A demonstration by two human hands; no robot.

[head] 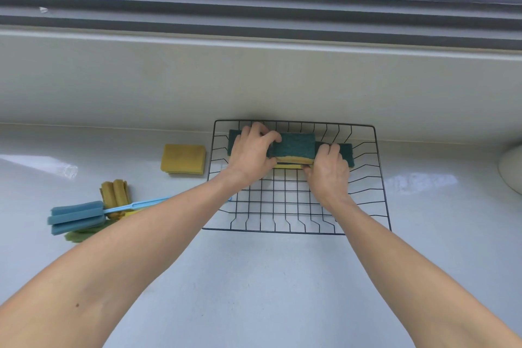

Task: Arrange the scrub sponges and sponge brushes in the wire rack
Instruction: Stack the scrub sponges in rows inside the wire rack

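though near the wire rack point(378, 178) back edge, both hands point(251, 155) on scrub sponges point(296, 145)

Plenty of bare wire rack point(296, 200) floor behind my left hand point(250, 157) and right hand point(329, 171), toward me. Past my fingertips it's sponges point(296, 147), then the rack's back wall. Left of my left hand, outside the rim, a yellow sponge stack point(183, 159) blocks the counter point(268, 277).
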